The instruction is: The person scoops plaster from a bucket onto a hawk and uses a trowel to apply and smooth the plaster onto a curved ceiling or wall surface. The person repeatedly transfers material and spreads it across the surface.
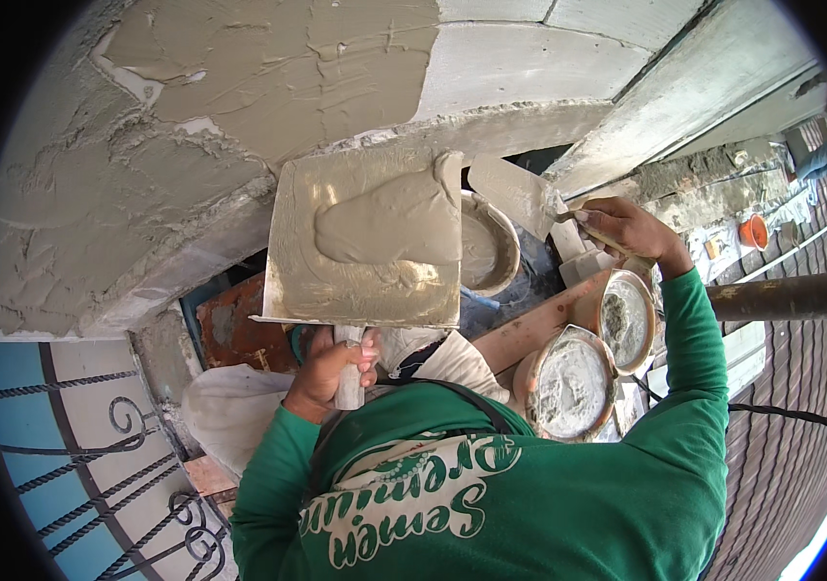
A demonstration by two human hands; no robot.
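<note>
My left hand (pixel 334 366) is closed round the pale handle of a square plasterer's hawk (pixel 375 300), held out flat in front of me. A smooth heap of grey wet plaster (pixel 389 221) lies on the hawk, with thin smears around it. My right hand (pixel 629 230) grips a trowel (pixel 518 194) by its handle, to the right of the hawk. The trowel's wide metal blade points left, close to the hawk's right edge, and carries a film of plaster. Partly hidden under the hawk is a round bucket (pixel 504 254) of grey mix.
Ahead stands a wall (pixel 287 82), partly coated in wet grey plaster, with bare pale blocks (pixel 520 63) at its upper right. Two buckets of whitish material (pixel 573 387) stand by my right side. A metal pole (pixel 786 293) crosses at right, above roof tiles; an iron railing (pixel 94 445) is at left.
</note>
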